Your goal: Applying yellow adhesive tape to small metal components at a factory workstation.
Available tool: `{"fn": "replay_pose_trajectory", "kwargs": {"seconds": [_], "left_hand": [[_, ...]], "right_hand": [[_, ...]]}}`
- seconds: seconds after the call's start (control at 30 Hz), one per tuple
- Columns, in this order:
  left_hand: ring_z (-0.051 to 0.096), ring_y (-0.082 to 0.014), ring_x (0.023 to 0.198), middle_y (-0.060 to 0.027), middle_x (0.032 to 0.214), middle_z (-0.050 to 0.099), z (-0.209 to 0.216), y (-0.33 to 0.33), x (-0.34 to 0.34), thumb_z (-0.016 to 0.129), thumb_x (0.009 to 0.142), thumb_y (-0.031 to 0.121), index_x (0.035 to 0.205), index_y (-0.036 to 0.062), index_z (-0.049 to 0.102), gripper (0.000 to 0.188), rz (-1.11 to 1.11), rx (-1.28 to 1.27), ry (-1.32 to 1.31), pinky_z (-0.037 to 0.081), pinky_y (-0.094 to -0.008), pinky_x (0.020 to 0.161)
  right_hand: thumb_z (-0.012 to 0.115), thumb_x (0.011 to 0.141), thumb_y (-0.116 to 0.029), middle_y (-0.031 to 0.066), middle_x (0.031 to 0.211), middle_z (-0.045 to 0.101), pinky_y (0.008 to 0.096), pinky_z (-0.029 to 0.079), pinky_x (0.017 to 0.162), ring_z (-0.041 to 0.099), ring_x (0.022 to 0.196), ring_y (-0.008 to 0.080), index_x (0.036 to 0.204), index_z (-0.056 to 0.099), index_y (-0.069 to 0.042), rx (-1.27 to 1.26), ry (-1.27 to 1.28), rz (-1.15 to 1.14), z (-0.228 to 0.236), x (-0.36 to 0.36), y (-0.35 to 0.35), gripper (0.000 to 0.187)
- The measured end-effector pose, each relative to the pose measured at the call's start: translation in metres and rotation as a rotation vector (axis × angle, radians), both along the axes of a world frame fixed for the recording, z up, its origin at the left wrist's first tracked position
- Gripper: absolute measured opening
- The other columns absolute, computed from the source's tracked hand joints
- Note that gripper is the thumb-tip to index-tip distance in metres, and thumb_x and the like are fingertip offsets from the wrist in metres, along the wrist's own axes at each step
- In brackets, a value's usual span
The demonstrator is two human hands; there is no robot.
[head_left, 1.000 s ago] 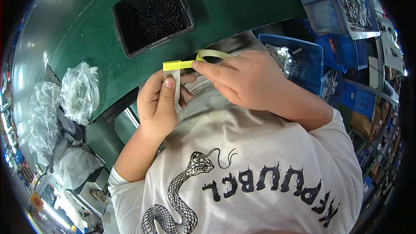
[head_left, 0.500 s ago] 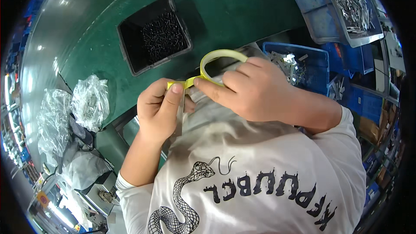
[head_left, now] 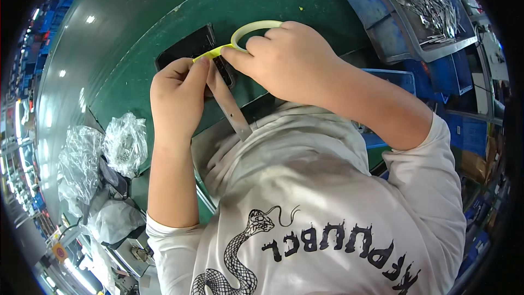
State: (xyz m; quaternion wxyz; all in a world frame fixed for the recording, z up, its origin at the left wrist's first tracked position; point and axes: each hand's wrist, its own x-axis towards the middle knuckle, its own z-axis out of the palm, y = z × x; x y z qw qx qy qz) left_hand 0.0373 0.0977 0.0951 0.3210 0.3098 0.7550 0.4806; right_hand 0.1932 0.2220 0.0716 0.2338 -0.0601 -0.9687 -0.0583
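Observation:
My left hand (head_left: 177, 95) pinches the upper end of a flat metal strip (head_left: 230, 106) together with the end of a yellow tape (head_left: 212, 54). The strip slants down toward my shirt and shows small holes near its lower end. From that pinch the tape runs, pulled straight, to a yellow tape roll (head_left: 240, 34). My right hand (head_left: 295, 63) is closed round the roll's right side, its index finger stretched along the tape. Fingers hide part of the roll and the strip's top. Behind my left hand, a black bin (head_left: 185, 46) is partly covered.
Beneath lies a green tabletop (head_left: 262, 0). Clear plastic bags (head_left: 124, 145) sit at the left. On the right stand a grey bin (head_left: 445, 49) holding many thin metal pieces and a blue bin (head_left: 405, 79), partly behind my right forearm.
Both hands have moved up and away from my body, slightly left, with the tape and strip. The strip now shows much more of its length, and my left hand covers more of the black bin.

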Motion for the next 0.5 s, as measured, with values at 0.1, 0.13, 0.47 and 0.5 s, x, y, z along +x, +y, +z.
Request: {"fn": "replay_pose_trajectory", "kwargs": {"seconds": [0.1,0.13,0.47,0.5], "left_hand": [[0.051,-0.0049,0.056,-0.0010,0.064,0.060,0.003,0.005,-0.003,0.060,0.094,0.016,0.074,-0.0007,0.064,0.026,0.028,-0.086,0.013,0.039,-0.0216,0.052],[0.052,-0.0057,0.057,-0.0019,0.064,0.061,0.002,0.006,-0.005,0.060,0.094,0.016,0.074,-0.0006,0.064,0.026,0.016,-0.050,-0.011,0.040,-0.0220,0.052],[0.056,-0.0079,0.058,-0.0039,0.064,0.064,-0.002,0.014,-0.009,0.058,0.094,0.015,0.073,-0.0012,0.063,0.027,-0.017,-0.068,0.058,0.044,-0.0234,0.055],[0.056,-0.0079,0.058,-0.0039,0.064,0.064,-0.001,0.014,-0.008,0.058,0.094,0.015,0.073,-0.0012,0.063,0.027,-0.018,-0.069,0.056,0.044,-0.0234,0.055]], "right_hand": [[0.063,0.080,-0.017,-0.0002,0.063,0.055,0.0307,0.051,0.056,0.060,0.056,0.0172,0.111,0.071,-0.016,-0.012,-0.027,0.007,-0.001,-0.008,0.005,0.032],[0.063,0.080,-0.017,0.0002,0.064,0.056,0.0307,0.051,0.055,0.061,0.056,0.0175,0.110,0.071,-0.016,-0.002,-0.023,0.009,0.000,-0.009,0.006,0.031],[0.062,0.081,-0.017,0.0009,0.065,0.058,0.0319,0.053,0.057,0.065,0.060,0.0196,0.112,0.070,-0.016,0.004,-0.040,-0.013,-0.007,-0.012,0.008,0.031],[0.062,0.081,-0.017,0.0009,0.065,0.058,0.0319,0.053,0.057,0.065,0.060,0.0196,0.112,0.070,-0.016,0.004,-0.042,-0.013,-0.008,-0.012,0.008,0.031]]}}
